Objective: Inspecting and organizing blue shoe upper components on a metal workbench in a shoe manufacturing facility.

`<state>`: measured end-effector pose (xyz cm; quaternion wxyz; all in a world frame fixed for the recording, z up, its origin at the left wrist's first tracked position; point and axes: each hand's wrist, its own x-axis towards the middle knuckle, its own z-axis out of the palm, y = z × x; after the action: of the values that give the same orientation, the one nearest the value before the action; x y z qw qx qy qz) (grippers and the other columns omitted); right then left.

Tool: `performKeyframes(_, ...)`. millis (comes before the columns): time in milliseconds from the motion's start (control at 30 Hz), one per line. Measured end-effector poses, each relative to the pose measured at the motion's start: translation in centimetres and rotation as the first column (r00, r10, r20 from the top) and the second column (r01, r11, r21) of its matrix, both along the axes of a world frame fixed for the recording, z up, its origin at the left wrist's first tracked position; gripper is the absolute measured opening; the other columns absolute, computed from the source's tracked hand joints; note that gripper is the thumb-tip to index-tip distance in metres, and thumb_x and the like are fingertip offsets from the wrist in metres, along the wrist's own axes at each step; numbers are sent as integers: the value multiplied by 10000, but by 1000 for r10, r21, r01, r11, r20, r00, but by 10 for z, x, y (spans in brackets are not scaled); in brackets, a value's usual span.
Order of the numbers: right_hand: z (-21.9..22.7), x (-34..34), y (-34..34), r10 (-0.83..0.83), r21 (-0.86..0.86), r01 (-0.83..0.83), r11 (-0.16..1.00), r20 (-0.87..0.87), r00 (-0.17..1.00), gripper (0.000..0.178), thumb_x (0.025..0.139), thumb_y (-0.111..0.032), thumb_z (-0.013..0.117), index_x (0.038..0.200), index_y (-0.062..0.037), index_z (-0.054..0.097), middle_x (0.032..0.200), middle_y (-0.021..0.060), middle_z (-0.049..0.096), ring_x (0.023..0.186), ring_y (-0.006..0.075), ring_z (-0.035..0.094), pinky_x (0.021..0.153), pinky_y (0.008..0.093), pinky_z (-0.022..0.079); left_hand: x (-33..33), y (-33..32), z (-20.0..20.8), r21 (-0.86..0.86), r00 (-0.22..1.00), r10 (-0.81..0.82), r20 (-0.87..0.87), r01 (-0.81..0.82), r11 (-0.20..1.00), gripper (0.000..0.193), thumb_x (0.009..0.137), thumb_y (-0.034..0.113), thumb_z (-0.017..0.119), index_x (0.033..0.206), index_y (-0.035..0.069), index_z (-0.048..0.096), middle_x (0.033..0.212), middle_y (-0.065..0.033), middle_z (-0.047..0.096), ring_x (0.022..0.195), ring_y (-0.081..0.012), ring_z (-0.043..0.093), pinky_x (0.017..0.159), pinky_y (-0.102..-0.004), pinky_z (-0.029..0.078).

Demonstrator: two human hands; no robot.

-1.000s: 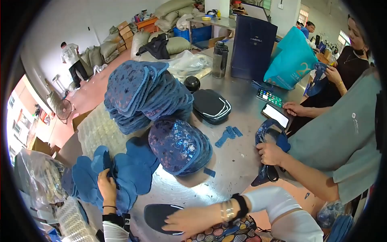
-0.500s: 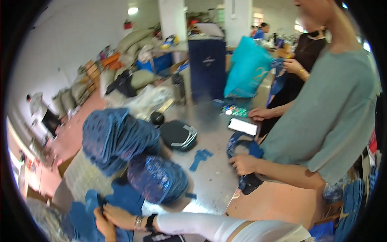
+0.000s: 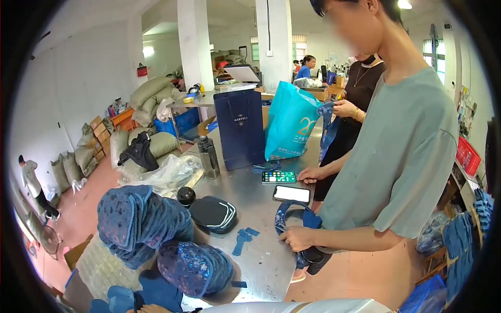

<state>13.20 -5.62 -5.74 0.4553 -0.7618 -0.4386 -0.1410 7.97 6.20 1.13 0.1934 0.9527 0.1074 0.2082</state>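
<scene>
At the lower edge only a strip of my right hand point(image 3: 154, 309) shows, at the end of a white-sleeved forearm point(image 3: 292, 308). It is beside dark blue rounded fabric pieces point(image 3: 159, 292); the frame cuts off its fingers, so its grip is hidden. My left hand is out of the picture. Just beyond the pieces stand a stack of blue sequinned fabric pieces point(image 3: 190, 268) and a taller stack of blue patterned ones point(image 3: 141, 224). Small blue scraps point(image 3: 242, 241) lie to their right on the metal table point(image 3: 266, 261).
Across the table a co-worker in a grey-green shirt point(image 3: 396, 151) holds a blue fabric band point(image 3: 282, 216), other hand beside a phone point(image 3: 279, 177). A second phone point(image 3: 291, 194), black pouch point(image 3: 213, 214), bottle point(image 3: 209, 156), navy bag point(image 3: 240, 130) and turquoise bag point(image 3: 292, 122) stand or lie around.
The view has tilted up, so the table items sit lower and to the left. My hands, both visible on the blue pieces before, have mostly slipped below the lower edge.
</scene>
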Motion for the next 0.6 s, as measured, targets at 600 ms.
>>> performKeyframes(600, -19, 3, 12, -66, -145, 87, 986, 141, 988, 230, 798, -280, 582, 908, -81, 620, 931, 112, 566, 883, 285, 552, 738, 440, 442, 0, 56, -10, -356, 939, 307, 154, -237, 904, 263, 900, 143, 650, 1008, -97, 663, 936, -207, 697, 837, -239, 651, 789, -386, 516)
